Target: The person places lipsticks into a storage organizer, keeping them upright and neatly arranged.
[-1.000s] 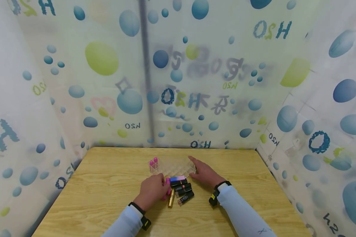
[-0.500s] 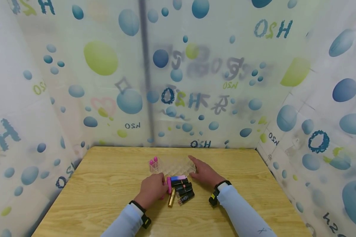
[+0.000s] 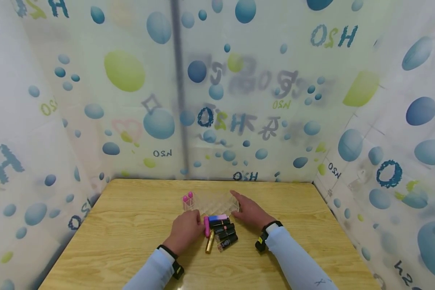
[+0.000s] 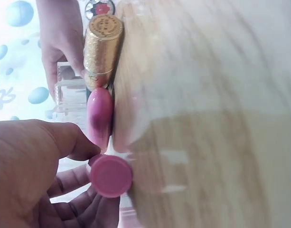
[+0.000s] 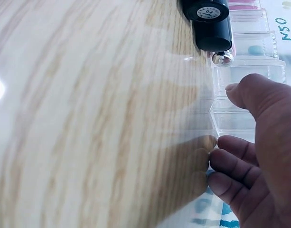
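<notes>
My left hand (image 3: 186, 230) pinches a pink lipstick tube (image 4: 111, 175) between thumb and fingers, its round end facing the left wrist camera; the hand hides it in the head view. Right beside those fingers lies a second pink lipstick tube (image 3: 206, 226), with a gold lipstick tube (image 3: 210, 242) just past it. My right hand (image 3: 251, 211) holds the right end of a clear compartmented lipstick organizer (image 3: 214, 205), thumb at one side and fingers at the other. Two pink tubes (image 3: 187, 197) stand in the organizer's left end.
Several black lipstick tubes (image 3: 226, 241) lie in front of the organizer, along with a blue-to-pink one (image 3: 217, 218). All rest on a wooden table (image 3: 130, 225), enclosed by a patterned curtain (image 3: 217, 100) at the back and sides.
The pink tube at my left fingers has gone from partly visible to hidden behind the hand in the head view. The lying pink tube has shifted slightly right. My right hand stays still.
</notes>
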`<action>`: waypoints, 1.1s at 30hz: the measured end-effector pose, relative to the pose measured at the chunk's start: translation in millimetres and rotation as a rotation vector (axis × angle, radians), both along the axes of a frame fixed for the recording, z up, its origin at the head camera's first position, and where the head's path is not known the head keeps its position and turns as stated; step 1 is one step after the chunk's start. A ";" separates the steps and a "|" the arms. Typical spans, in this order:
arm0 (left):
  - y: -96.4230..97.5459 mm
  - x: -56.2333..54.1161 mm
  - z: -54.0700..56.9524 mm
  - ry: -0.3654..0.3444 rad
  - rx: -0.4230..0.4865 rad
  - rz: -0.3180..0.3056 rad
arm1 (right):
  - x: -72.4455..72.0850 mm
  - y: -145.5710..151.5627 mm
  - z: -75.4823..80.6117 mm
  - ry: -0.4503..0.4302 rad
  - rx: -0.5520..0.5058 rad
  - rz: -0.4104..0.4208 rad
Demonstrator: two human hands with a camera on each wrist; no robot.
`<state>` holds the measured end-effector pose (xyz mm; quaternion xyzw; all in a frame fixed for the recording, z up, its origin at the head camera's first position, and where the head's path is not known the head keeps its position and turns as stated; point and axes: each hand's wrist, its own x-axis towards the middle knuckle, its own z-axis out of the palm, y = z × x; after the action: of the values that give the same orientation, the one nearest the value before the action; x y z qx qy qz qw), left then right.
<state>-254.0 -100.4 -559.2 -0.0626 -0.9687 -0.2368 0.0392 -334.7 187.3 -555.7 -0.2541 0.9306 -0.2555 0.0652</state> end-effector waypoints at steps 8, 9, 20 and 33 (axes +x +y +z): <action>-5.7 -1.7 24.2 -0.037 0.062 -0.008 | 1.1 0.1 1.8 0.002 -0.017 -0.007; -6.6 -2.4 28.7 -0.034 0.066 -0.005 | 1.3 0.2 1.8 -0.001 -0.017 -0.007; -17.7 -13.1 71.2 0.049 0.130 -0.009 | 0.4 0.7 0.8 -0.008 -0.015 -0.014; -27.0 -39.3 90.7 0.203 0.127 0.016 | 0.0 0.0 0.2 -0.013 -0.029 -0.009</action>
<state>-293.3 -127.4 -468.5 -0.0756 -0.9433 -0.2900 0.1427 -334.7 187.3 -555.5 -0.2492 0.9274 -0.2709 0.0666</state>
